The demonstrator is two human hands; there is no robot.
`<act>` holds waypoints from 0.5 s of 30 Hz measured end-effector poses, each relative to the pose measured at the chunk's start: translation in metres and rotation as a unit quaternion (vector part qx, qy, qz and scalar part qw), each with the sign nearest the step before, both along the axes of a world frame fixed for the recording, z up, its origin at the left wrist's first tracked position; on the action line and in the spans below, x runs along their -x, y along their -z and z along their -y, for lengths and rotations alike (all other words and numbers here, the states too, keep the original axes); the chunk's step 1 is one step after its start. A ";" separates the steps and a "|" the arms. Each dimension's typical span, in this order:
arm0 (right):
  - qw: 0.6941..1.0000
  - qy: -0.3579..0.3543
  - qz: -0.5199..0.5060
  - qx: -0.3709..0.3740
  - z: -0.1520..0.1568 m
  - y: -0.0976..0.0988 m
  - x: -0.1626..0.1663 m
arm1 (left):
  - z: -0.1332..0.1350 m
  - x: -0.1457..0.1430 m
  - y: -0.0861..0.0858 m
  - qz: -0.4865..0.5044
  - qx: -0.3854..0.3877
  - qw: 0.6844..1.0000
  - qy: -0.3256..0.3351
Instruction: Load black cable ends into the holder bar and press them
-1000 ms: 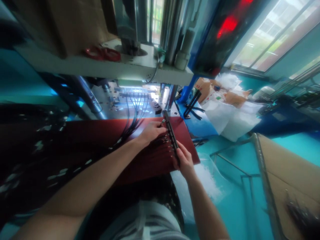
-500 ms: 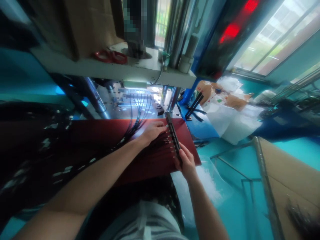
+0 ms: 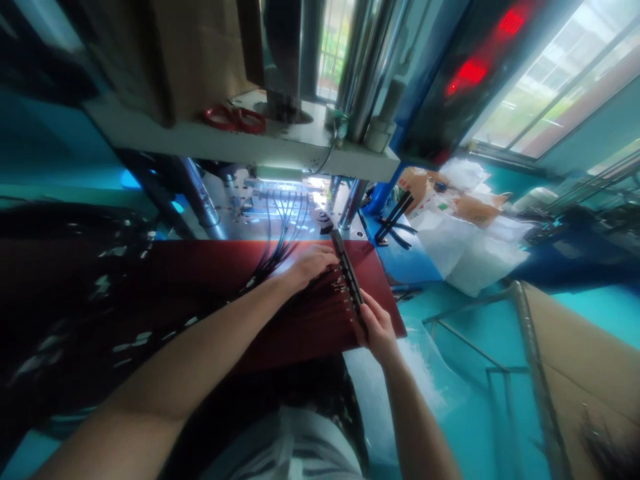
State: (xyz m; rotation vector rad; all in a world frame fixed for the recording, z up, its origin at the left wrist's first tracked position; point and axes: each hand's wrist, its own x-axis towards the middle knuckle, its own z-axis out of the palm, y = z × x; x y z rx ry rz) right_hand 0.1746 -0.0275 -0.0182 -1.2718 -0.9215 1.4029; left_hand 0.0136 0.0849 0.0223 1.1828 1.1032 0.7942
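The fingertips of my left hand [image 3: 316, 263] were hidden at the bar's [image 3: 347, 268] left edge, so I could not tell whether they gripped anything, and the small tips [image 3: 341, 287] along that edge were blurred. My right hand [image 3: 377, 323] was closed around the bar's near end, covering it, with the bar slanted over the red table [image 3: 373, 263]. My left forearm [image 3: 220, 340] extended diagonally from the lower left; my right forearm [image 3: 415, 407] angled up from the lower right.

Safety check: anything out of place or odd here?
Maybe the red-handled scissors: lying on the pale machine ledge above the cables, an odd spot for a tool. No spill stands out; blur hides detail on the black strip in the right hand.
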 end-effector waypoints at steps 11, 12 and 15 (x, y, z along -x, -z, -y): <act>0.993 -0.041 0.114 -0.004 -0.018 0.006 -0.029 | -0.023 -0.024 0.021 -0.180 -0.147 0.972 0.013; 0.985 -0.049 0.163 -0.002 -0.019 0.005 -0.031 | -0.025 -0.021 0.019 -0.192 -0.173 0.966 0.007; 0.890 -0.107 0.443 -0.014 -0.022 -0.001 -0.034 | -0.031 0.002 0.012 -0.224 -0.230 0.947 0.016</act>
